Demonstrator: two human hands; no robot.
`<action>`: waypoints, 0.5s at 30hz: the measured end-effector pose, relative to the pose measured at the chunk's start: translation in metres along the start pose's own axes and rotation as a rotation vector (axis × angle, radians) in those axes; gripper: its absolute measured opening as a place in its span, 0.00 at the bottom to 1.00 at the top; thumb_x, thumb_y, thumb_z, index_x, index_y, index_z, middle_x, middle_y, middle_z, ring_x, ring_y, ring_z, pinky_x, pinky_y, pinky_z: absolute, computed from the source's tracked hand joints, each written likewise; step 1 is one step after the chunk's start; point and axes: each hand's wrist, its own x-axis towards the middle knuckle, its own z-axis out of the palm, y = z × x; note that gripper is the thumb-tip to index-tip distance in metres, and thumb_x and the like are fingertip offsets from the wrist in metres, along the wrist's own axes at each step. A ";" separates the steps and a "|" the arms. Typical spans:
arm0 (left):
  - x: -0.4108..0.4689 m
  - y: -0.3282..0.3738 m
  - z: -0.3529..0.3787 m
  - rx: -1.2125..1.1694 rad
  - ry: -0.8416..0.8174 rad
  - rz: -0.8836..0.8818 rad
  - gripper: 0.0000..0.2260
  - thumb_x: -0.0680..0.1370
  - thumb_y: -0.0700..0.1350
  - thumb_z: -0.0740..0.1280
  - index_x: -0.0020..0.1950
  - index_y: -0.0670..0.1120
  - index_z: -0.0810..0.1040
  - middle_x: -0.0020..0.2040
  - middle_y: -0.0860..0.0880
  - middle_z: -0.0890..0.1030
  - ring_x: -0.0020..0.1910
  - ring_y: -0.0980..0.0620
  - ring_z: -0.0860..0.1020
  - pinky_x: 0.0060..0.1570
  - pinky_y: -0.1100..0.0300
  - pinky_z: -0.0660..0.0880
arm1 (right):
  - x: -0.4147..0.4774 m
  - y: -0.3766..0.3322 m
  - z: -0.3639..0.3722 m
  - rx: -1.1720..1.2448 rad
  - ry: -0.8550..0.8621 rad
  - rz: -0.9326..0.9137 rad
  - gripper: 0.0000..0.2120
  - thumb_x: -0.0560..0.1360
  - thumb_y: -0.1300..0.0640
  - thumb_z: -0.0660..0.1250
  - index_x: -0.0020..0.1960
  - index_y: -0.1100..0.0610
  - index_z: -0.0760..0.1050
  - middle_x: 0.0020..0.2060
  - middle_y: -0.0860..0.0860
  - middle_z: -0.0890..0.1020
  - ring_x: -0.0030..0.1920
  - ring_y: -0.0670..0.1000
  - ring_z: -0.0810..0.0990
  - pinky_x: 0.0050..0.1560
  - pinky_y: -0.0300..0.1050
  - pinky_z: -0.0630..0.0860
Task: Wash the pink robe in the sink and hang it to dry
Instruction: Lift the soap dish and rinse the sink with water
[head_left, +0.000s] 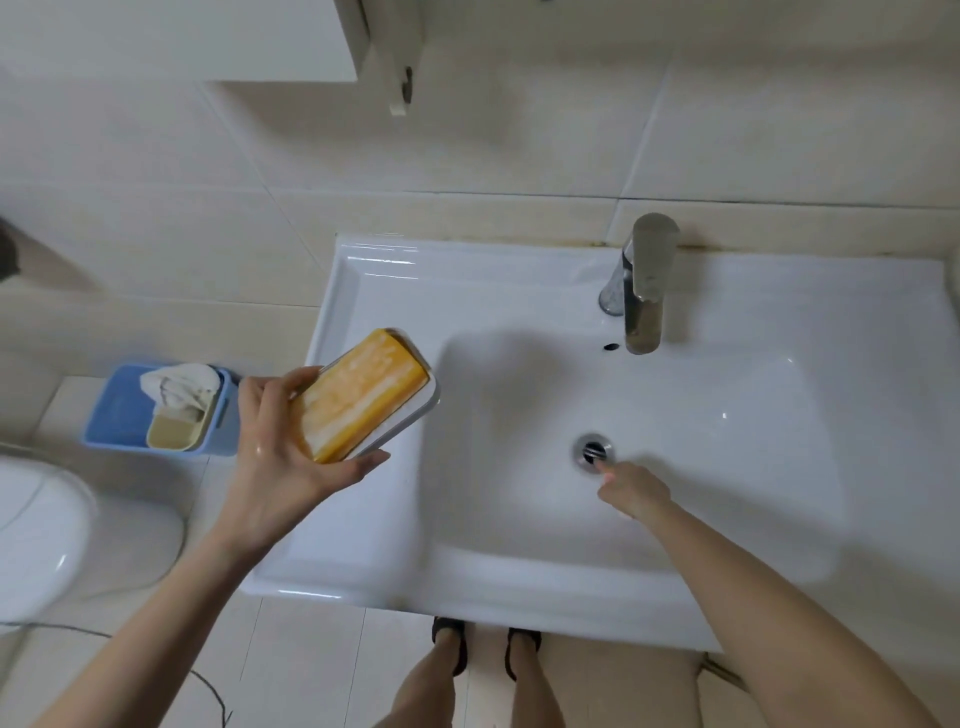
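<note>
I stand in a home bathroom: a white sink (519, 582) with a steel tap (644, 291) before me, a toilet (36, 530) to my left, a blue bin (111, 421) beside it, pale wall tiles (519, 130).

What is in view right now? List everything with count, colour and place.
sink: 1, white, centre.
faucet: 1, chrome, back edge of the sink.
drain: 1, chrome, basin floor.
soap bar: 1, yellow-orange, in the soap dish.
soap dish: 1, white, held above the sink's left ledge.
bin: 1, blue, floor left of the sink.
cloth: 1, white, crumpled in the bin.
container: 1, beige, in the bin below the cloth.
toilet: 1, white, far left.
cabinet: 1, white, on the wall at top.
shoes: 2, dark, below the sink's front edge.
left grip: 1, bare hand, holds the soap dish.
right grip: 1, bare hand, fingertip at the drain.
</note>
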 end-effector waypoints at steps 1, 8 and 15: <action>0.000 0.001 0.000 0.003 0.002 -0.007 0.40 0.53 0.65 0.70 0.62 0.53 0.65 0.57 0.47 0.64 0.52 0.62 0.64 0.55 0.64 0.66 | 0.002 0.001 -0.001 0.007 0.008 -0.006 0.24 0.78 0.58 0.53 0.72 0.42 0.62 0.66 0.53 0.73 0.64 0.55 0.73 0.59 0.45 0.71; 0.002 0.006 0.001 -0.017 0.009 0.009 0.40 0.53 0.65 0.70 0.62 0.52 0.66 0.56 0.47 0.64 0.52 0.62 0.64 0.52 0.77 0.63 | -0.009 0.003 -0.023 0.346 0.165 0.059 0.24 0.77 0.54 0.57 0.72 0.43 0.64 0.63 0.50 0.77 0.61 0.54 0.76 0.59 0.46 0.73; 0.004 0.019 -0.005 -0.061 0.026 0.020 0.40 0.52 0.64 0.71 0.61 0.52 0.67 0.55 0.49 0.64 0.51 0.62 0.65 0.53 0.77 0.62 | -0.104 -0.025 -0.186 1.477 0.484 -0.201 0.04 0.73 0.62 0.66 0.45 0.55 0.78 0.25 0.53 0.72 0.19 0.46 0.65 0.23 0.31 0.56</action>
